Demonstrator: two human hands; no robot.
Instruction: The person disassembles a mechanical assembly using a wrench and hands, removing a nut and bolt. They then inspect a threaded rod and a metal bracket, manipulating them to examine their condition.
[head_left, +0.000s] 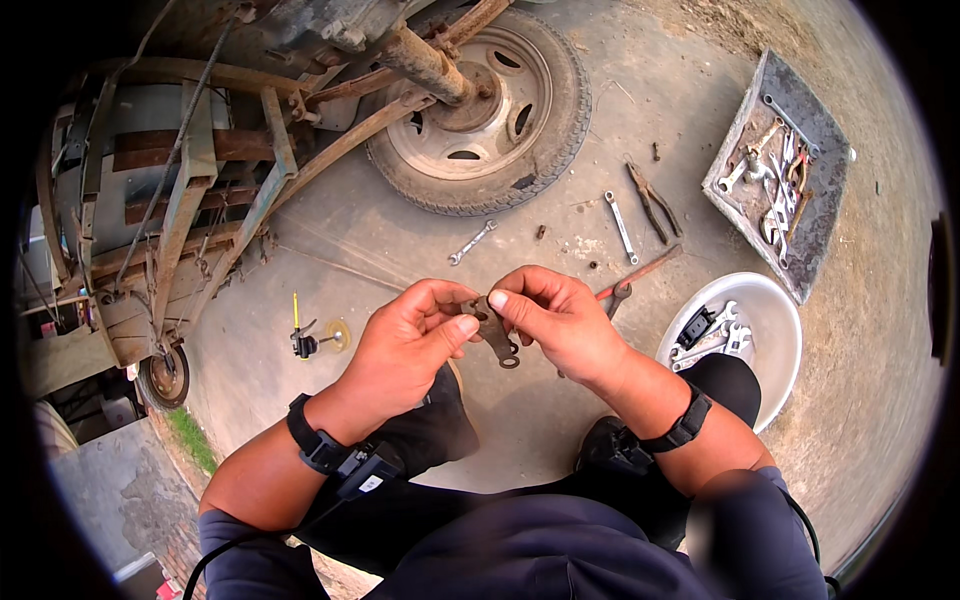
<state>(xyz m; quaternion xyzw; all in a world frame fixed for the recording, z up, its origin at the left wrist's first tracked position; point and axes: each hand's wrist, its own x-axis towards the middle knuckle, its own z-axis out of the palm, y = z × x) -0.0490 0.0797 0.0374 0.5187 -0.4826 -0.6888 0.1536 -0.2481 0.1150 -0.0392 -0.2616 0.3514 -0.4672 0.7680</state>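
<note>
A small dark metal plate (497,340) with a round hole at its lower end is held up in front of me. My left hand (408,338) pinches its upper left part between thumb and fingers. From the other side, my right hand (560,318) closes thumb and fingers at its upper right edge. My fingers cover part of the top of the plate. Just past my right hand, a red-handled tool (640,272) and the head of an open-ended wrench (621,292) lie on the ground.
A vehicle wheel (575,130) on a rusty axle (425,62) stands ahead. Pliers (652,203), a combination wrench (621,228) and a shorter wrench (473,242) lie nearby. At right are a white basin (785,350) and a grey tray (830,160) of tools. A yellow-and-black device (308,335) sits left.
</note>
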